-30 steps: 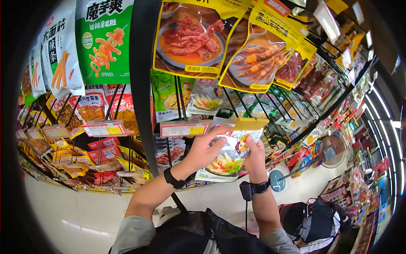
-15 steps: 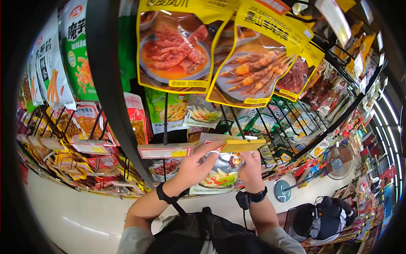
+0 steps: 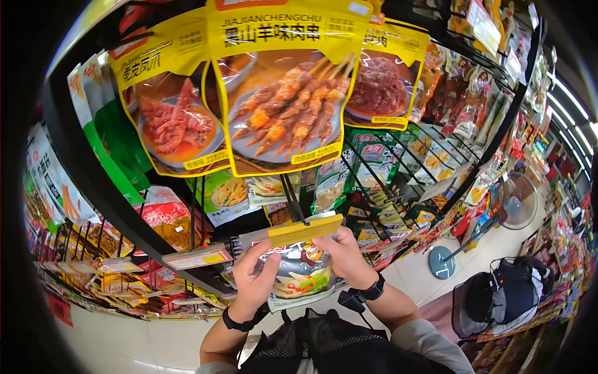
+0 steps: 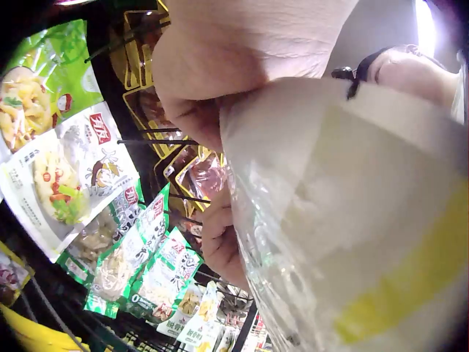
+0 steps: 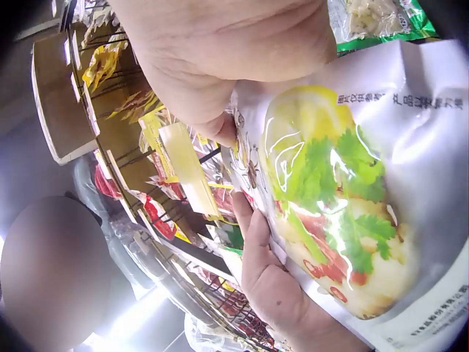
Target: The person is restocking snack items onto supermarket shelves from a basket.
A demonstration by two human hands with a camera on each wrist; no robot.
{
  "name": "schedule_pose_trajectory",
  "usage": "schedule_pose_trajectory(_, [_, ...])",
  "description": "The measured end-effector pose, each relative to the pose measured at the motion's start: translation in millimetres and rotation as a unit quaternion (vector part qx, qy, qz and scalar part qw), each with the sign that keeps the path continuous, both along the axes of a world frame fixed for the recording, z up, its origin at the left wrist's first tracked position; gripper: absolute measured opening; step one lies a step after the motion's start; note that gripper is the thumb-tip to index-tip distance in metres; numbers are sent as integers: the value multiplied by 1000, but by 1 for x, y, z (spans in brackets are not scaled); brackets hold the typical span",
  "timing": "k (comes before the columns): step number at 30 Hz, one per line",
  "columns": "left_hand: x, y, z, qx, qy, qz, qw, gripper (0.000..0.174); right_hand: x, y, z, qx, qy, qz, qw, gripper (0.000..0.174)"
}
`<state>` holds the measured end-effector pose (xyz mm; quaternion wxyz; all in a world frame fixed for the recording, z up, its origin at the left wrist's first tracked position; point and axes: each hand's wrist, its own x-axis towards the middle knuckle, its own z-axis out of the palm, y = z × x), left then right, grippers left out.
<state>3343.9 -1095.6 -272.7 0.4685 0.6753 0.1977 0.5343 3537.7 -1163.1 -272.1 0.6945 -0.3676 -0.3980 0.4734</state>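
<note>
A silver-white food packet [image 3: 298, 274] with a picture of pale food, red chilli and green leaves is held upright between both hands. The left hand [image 3: 254, 278] grips its left edge, thumb on the front; the right hand [image 3: 349, 257] pinches its upper right. A yellow tag holder [image 3: 305, 230] at a hook's end covers the packet's top in the head view. In the left wrist view, the left hand [image 4: 242, 59] curls round the packet's plain back [image 4: 344, 213]. In the right wrist view, the right hand [image 5: 242, 44] grips the packet front [image 5: 330, 220].
Large yellow packets [image 3: 283, 112] hang just above the hands. Green-and-white packets [image 3: 374, 165] hang on hooks to the right, and a black shelf post [image 3: 112, 199] slants at the left. A fan [image 3: 517, 202] and a person with a black backpack [image 3: 507, 299] are at the right.
The head view has shifted, bringing the yellow packets closer and further left. Both hands, still on the packet, appear lower in it. The left thumb and fingers are spread wider apart.
</note>
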Motion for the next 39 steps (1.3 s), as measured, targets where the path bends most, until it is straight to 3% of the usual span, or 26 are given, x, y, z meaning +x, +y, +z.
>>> schedule_pose_trajectory(5, [1, -1, -11, 11, 12, 31, 999, 26, 3, -3, 2, -15, -9, 5, 1000, 26])
schedule_pose_trajectory(8, [-2, -5, -10, -63, 0, 15, 998, 28, 1, 1, -11, -26, -3, 22, 999, 24])
schedule_pose_trajectory(15, [3, 6, -12, -16, 3, 31, 999, 29, -2, 5, -6, -25, 19, 0, 1000, 20])
schedule_pose_trajectory(18, [-7, -3, -16, -19, 58, 62, 996, 27, -1, -4, -4, -51, -81, -31, 995, 18])
schedule_pose_trajectory(19, [-8, -5, -10, 76, 44, 70, 994, 26, -2, -8, -6, -32, -89, -31, 995, 17])
schedule_pose_trajectory(22, [-6, -6, 6, 137, 4, 42, 990, 25, -9, -12, 1, -10, -46, -54, 997, 17])
schedule_pose_trajectory(25, [1, 1, 10, 35, -1, 12, 999, 26, -5, -1, 4, 2, -6, -78, 997, 17])
schedule_pose_trajectory(29, [12, 11, 16, 1, -19, -26, 999, 25, -5, 4, 12, -7, 35, -87, 996, 21])
schedule_pose_trajectory(32, [6, 9, 4, 10, 25, -3, 1000, 25, -4, 3, 5, -7, 36, -74, 997, 22])
schedule_pose_trajectory(39, [5, 12, 9, 7, -22, -2, 1000, 27, -10, 5, 9, 21, 7, -73, 997, 24])
